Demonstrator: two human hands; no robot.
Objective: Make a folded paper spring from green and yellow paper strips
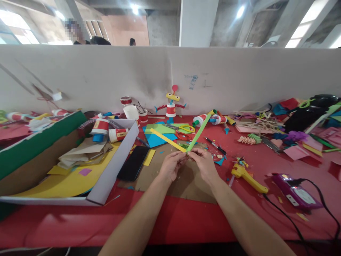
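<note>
My left hand (172,166) pinches the lower end of a yellow paper strip (166,139), which slants up to the left. Closed fingers of my right hand (204,164) hold a green paper strip (199,133) that rises to the right. Both strips meet in a V at my fingertips, where the join is partly hidden. Just behind lies a folded green paper spring (183,145). Beneath my hands is a brown cardboard sheet (177,185). A paper-cup figure (171,110) with red folded arms and a yellow head stands against the partition.
A box (114,161) with paper and cup figures stands left, beside a black phone (133,163). Yellow-handled scissors (186,128) and a pen (215,145) lie behind my hands. To the right are a yellow glue gun (249,177), its cord, and a purple power unit (297,192).
</note>
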